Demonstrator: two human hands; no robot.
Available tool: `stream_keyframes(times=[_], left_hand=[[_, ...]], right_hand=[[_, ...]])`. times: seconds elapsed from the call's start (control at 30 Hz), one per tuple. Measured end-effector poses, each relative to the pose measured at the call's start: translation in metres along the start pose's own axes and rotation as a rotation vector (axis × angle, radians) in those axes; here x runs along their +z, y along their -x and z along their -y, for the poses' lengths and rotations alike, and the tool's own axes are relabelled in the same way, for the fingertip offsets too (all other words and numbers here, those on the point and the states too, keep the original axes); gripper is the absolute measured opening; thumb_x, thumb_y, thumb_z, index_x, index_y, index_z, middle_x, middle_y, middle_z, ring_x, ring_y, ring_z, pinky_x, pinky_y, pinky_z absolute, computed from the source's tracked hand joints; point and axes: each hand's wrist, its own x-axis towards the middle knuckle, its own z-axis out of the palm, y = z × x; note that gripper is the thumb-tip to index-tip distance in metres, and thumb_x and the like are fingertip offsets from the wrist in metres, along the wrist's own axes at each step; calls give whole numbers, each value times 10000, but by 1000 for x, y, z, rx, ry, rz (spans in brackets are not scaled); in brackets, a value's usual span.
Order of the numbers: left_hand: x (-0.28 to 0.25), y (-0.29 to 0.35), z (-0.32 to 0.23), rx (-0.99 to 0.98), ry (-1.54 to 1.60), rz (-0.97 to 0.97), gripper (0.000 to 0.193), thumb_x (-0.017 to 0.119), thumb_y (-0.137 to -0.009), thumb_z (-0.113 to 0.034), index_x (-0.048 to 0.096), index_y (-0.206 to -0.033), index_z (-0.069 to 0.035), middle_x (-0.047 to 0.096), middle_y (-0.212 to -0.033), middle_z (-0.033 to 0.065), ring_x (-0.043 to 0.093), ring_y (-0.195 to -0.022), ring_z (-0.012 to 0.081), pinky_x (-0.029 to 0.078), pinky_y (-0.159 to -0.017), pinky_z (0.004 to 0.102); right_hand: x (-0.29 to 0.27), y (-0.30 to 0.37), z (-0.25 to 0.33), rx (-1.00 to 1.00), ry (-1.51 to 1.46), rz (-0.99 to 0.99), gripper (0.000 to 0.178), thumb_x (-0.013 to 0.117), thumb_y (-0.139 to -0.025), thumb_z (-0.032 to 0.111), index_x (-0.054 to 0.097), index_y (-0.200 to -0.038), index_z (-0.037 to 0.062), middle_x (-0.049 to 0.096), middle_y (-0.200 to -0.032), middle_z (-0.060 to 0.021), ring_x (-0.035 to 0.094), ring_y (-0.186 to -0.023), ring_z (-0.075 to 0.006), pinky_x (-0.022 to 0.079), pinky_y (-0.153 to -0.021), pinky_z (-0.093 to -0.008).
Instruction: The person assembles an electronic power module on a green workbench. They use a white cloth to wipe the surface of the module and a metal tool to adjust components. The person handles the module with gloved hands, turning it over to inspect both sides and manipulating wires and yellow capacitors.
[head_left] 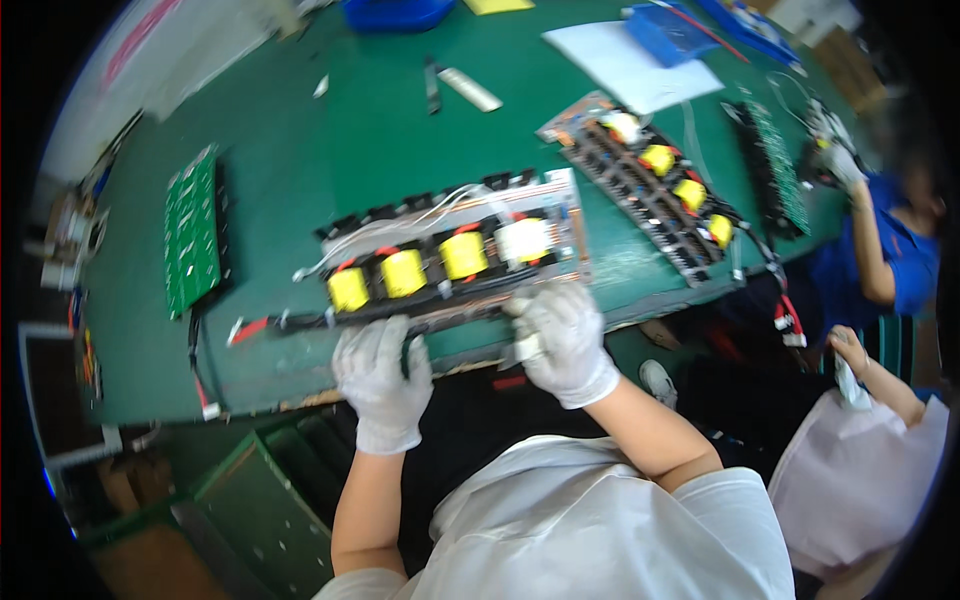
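In front of me a long circuit board point(410, 235) lies near the table's front edge. It carries several yellow-wrapped coils point(404, 273) and a white one point(524, 240) at its right end. White wires point(420, 218) run over its far side, and a black cable bundle point(330, 318) with a red end lies along its near side. My left hand point(385, 370), in a white glove, is closed on the board's near edge. To its right, my gloved right hand point(563, 335) has its fingers curled at the near right corner. Blur hides the fingertips.
A second coil board point(650, 190) lies to the right, with a green board point(195, 235) at the left and another green board point(770, 165) beyond. White paper point(630, 65) and a blue tray point(670, 35) are at the back. A co-worker's gloved hand point(840, 160) is at far right.
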Motion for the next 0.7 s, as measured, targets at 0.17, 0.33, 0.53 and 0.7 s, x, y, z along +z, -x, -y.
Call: stream_keyframes(times=[0.17,0.33,0.53,0.7], left_hand=[[0,14,7,-11,-16,5,419,696,-711,-80,594,-1115,-124,596,-1050,62,553,-1004,265,399,-948,449],[2,4,7,-47,6,47,424,698,-709,-75,577,-1113,-123,597,-1061,57,553,-1010,261,395,-953,459],[-32,-10,37,-68,124,-80,344,612,-798,-23,604,-1142,-4,627,-1114,140,569,-1042,301,429,-955,402],[-28,-45,75,-98,132,-54,259,557,-803,39,646,-1040,-13,662,-982,148,619,-918,290,462,-858,390]], right_hand=[[-2,-2,3,-36,1,12,187,585,-768,141,629,-925,49,642,-901,-118,599,-822,-324,459,-791,-439],[-12,-8,-7,86,-214,41,66,538,-851,84,586,-873,44,638,-894,-131,616,-841,-318,500,-771,-397],[-49,-58,-26,705,-418,124,313,462,-960,231,579,-1157,18,627,-874,-98,580,-650,-103,449,-514,-234],[-30,-74,-34,927,-446,319,405,553,-925,283,531,-1239,29,624,-898,-85,551,-613,-93,413,-454,-214]])
